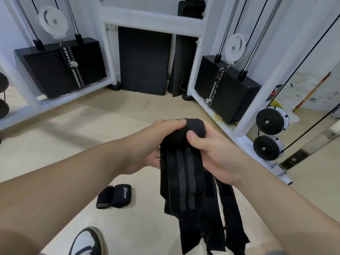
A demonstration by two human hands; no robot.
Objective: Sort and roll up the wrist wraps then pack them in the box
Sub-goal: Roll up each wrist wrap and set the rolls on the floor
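Black elastic with grey stripes: the wrist wrap (184, 181) is held up in front of the body, above the pale floor (73, 129). Its top end is wound into a tight roll (196, 127), and both hands clasp that roll. The left hand (156, 144) curls round it from the left with the thumb over the top. The right hand (217, 155) takes it from the right, thumb pressed on the front. The other fingers of both hands are hidden behind the fabric. The unrolled tail hangs straight down.

Behind it are more loose black strips (226, 208). Their number and whether either hand holds them cannot be told, and the bottom edge cuts off their ends. Two rolled wraps (122, 196) lie touching side by side on the floor below the left forearm, one bearing a white logo. A white-and-black shoe (86, 242) is partly out of frame. Weight stacks (46, 70) and a black mat (145, 61) stand by the wall.
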